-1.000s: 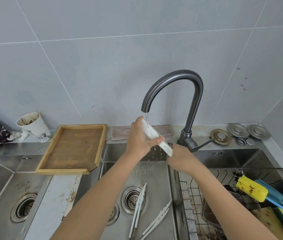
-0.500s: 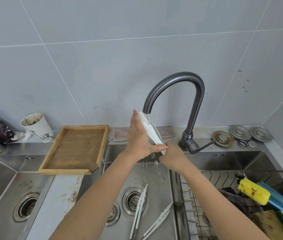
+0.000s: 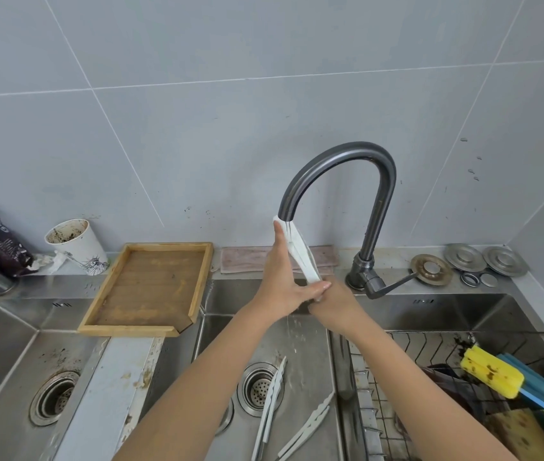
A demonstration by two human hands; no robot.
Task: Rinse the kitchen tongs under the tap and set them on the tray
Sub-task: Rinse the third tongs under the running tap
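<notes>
Over the last second the tongs (image 3: 300, 252) have swung from a slant across the stream to nearly upright, and their top end now sits right at the mouth of the tap (image 3: 337, 161), where before it lay a little below and to the side. The right hand (image 3: 332, 302) has moved in as well: it was lower and further right along the tongs, and it is now pressed up against the left hand (image 3: 280, 281) at the bottom end. This suggests the rinse is still under way, with water now running down the whole length of the tongs instead of striking one spot; a thin trickle falls from the hands into the sink (image 3: 310, 347). The left hand lies along the left side of the tongs, fingers straight and pointing up, thumb stretched across the lower end, so it steadies them with a flat palm and is not wrapped around them. The right hand grips the bottom end from below, its fingers curled and mostly hidden behind the left thumb. The wooden tray (image 3: 151, 284) waits to the left with nothing on it, so the setting down is not yet done. Two more tongs (image 3: 272, 394) lie in the basin by the drain.
</notes>
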